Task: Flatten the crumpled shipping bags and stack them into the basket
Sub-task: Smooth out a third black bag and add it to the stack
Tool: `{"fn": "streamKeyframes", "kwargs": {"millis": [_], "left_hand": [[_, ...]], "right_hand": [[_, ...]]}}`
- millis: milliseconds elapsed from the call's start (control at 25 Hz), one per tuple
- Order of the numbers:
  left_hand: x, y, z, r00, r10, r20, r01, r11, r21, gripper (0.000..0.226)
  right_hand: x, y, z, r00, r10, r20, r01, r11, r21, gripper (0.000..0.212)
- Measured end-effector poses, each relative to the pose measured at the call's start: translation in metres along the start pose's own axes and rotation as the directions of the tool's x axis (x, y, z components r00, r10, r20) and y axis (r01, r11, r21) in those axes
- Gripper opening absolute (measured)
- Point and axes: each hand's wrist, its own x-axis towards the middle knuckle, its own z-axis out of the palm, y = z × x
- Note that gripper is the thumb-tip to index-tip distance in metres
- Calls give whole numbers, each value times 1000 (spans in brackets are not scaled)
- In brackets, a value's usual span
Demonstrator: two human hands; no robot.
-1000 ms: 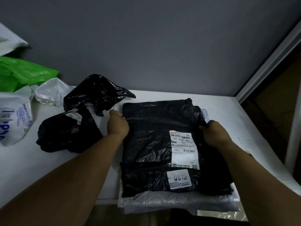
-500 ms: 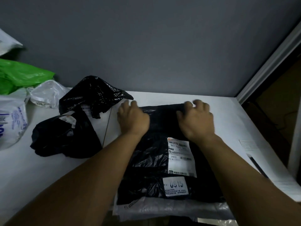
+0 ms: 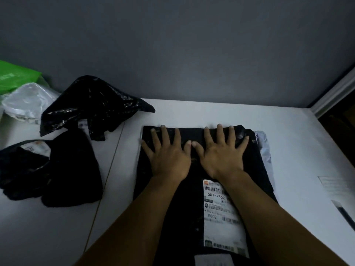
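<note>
White table (image 3: 192, 112), grey wall (image 3: 192, 45), left hand (image 3: 169, 160), right hand (image 3: 221, 158) flat (fingers spread) on black bag (image 3: 253, 166)

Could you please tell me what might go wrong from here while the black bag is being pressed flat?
1. The left hand and right hand both press with spread fingers on the top black bag. The plastic looks slick, so it might slide across the pale bag peeking out at its right edge and skew the stack.
2. Trapped air could let it puff up once released, like the crumpled black bag on the left.
</note>
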Motion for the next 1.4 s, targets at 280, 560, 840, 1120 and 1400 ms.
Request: {"fn": "streamKeyframes", "kwargs": {"millis": [280,560,840,1120,1400], "left_hand": [[3,-1,19,998,26,-50,-23,998,63,68],[4,-3,26,997,27,-69,-22,997,73,69],[-4,1,3,995,26,-96,-33,997,-73,71],[-82,-28,-44,1000,19,10,-17,989,-144,65],[-137,-42,-22,986,33,166,-34,999,0,63]], "right_hand": [[2,8,32,996,29,-90,-26,999,37,80],[3,10,37,996,27,-90,-24,999,36,82],[-4,7,16,998,20,-61,-18,999,36,85],[-81,-16,-35,991,-77,106,56,981,185,81],[-130,-13,-2,983,-33,183,22,998,60,81]]}}
